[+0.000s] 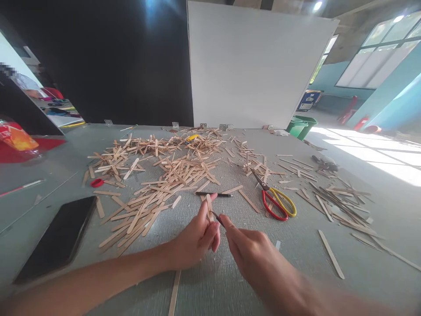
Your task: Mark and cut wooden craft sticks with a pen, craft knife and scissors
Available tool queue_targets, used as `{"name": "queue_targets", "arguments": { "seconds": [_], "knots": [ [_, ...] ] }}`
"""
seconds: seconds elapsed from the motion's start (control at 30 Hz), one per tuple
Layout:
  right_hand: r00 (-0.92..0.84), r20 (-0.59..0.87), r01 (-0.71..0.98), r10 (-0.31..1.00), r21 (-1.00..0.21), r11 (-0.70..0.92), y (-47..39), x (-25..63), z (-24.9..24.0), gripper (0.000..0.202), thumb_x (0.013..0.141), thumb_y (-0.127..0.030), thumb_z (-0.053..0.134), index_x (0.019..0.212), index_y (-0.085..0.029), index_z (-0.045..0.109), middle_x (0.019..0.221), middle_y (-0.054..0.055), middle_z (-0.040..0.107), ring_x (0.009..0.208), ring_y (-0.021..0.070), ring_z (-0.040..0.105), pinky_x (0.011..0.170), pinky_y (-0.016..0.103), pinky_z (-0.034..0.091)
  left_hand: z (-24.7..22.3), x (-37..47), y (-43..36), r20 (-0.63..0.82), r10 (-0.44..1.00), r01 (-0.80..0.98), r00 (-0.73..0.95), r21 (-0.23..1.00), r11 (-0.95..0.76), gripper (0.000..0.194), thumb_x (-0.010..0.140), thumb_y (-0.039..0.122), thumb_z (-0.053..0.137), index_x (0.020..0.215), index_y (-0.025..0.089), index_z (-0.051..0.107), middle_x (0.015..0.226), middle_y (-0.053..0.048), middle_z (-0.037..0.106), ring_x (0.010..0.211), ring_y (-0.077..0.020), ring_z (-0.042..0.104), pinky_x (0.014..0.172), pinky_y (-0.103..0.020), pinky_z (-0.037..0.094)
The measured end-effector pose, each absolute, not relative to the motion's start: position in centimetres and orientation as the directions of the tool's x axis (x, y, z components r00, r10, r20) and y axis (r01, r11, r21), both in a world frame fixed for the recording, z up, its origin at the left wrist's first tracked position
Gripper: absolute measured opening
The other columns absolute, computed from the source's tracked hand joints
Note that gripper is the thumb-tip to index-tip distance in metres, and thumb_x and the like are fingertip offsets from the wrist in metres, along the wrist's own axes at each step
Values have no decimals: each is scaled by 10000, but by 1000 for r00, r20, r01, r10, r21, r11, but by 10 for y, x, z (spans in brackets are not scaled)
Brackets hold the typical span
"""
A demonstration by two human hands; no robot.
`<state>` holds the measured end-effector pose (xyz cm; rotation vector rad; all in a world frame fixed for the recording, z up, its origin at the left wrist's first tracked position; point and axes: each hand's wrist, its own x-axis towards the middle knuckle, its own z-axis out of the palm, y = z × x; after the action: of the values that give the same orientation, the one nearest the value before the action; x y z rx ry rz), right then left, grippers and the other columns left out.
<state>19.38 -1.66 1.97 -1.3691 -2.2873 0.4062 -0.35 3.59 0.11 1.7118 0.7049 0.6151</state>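
Note:
My left hand (pixel 194 241) is closed around a short wooden craft stick (pixel 209 206), which points up and away between thumb and fingers. In my right hand (pixel 250 250) is a thin dark pointed blade (pixel 217 218); its handle is hidden in the fist. The tip touches the stick, or lies right in front of it, near a small dark mark. Just beyond both hands lies a black pen (pixel 214 194). To the right rest scissors (pixel 278 202) with one red and one yellow handle, blades partly open.
Loose craft sticks (pixel 184 171) lie heaped across the middle, with thin strips (pixel 348 206) at the right. A black phone (pixel 57 239), a red ring (pixel 97 182) and a bottle (pixel 16 138) are on the left. Black (pixel 131 66) and white (pixel 253 66) panels stand behind. A person sits far left.

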Motion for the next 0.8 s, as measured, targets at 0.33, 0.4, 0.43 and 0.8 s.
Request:
{"name": "queue_targets", "arguments": {
  "seconds": [0.33, 0.4, 0.43, 0.8],
  "knots": [
    [-402, 293, 700, 867, -512, 498, -18, 192, 17, 504, 1027, -147, 327, 1441, 2, 572, 685, 90, 674, 467, 147, 521, 455, 276, 417, 5, -4, 36, 4, 726, 161, 688, 974, -158, 743, 1111, 512, 314, 1605, 156, -113, 703, 54, 573, 582, -132, 455, 655, -305, 417],
    [-399, 295, 698, 868, -517, 496, -19, 192, 16, 502, 1032, -156, 326, 1438, 7, 573, 691, 97, 679, 473, 152, 529, 460, 282, 418, 5, -4, 36, 10, 730, 159, 684, 974, -162, 741, 1112, 511, 312, 1605, 152, -108, 694, 56, 567, 576, -133, 447, 644, -301, 412],
    [-402, 297, 695, 866, -517, 500, -19, 191, 16, 505, 1035, -161, 321, 1438, 11, 572, 686, 97, 677, 468, 151, 522, 453, 282, 410, 4, -3, 36, 12, 733, 156, 680, 975, -160, 740, 1111, 510, 315, 1606, 151, -101, 690, 57, 565, 572, -134, 444, 636, -298, 410],
    [-343, 268, 716, 900, -546, 436, -12, 202, 38, 426, 1058, -244, 384, 1432, -170, 575, 700, 31, 688, 498, 158, 561, 483, 287, 381, 4, -3, 44, -43, 796, 170, 604, 983, -76, 573, 1094, 539, 343, 1500, 135, 349, 636, 53, 571, 496, -118, 410, 522, -242, 390]
  ]
}}
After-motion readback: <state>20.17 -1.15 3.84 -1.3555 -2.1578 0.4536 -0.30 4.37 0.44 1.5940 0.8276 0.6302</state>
